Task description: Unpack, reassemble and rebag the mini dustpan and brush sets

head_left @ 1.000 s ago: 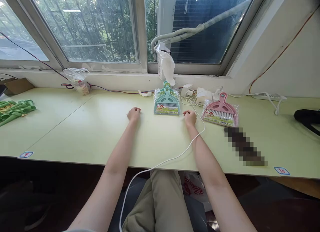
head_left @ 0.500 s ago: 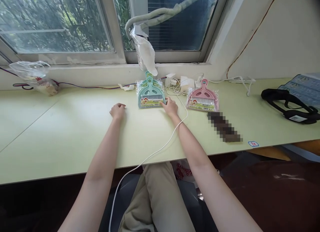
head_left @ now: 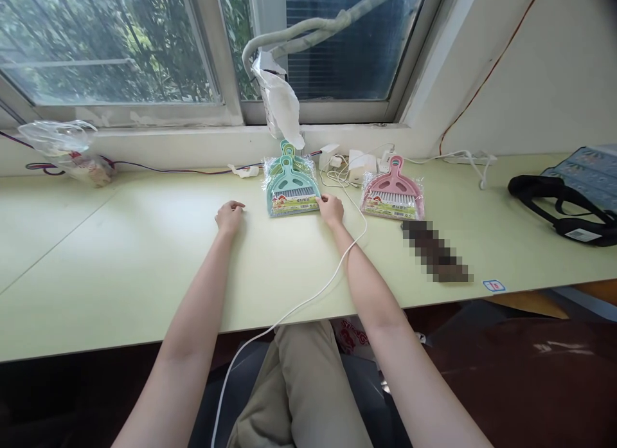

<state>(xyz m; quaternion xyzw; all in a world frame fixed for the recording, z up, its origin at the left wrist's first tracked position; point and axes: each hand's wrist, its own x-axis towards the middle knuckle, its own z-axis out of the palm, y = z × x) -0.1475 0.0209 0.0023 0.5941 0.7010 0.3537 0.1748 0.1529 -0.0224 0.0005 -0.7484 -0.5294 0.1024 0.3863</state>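
A mint-green dustpan-and-brush set [head_left: 292,178] in clear plastic wrap lies on the table, with a printed label across its lower part. Another green set shows partly behind and under it. My right hand [head_left: 331,210] pinches the lower right edge of the front green set between thumb and fingers. To the left, my left hand [head_left: 230,216] rests on the tabletop, apart from the sets, fingers loosely bent and holding nothing. A pink dustpan-and-brush set [head_left: 394,189], also wrapped, lies to the right of my right hand.
A white cable [head_left: 308,300] runs across my right forearm and over the table edge [head_left: 250,330]. Chargers [head_left: 361,165] stand by the wall. A blurred dark item [head_left: 436,252] and a black strap device [head_left: 563,207] lie right; a plastic bag [head_left: 72,152] sits far left.
The front green set has slid slightly toward me along with my right hand, showing more of the set behind it. My left hand stays nearly in place. The view has shifted slightly.
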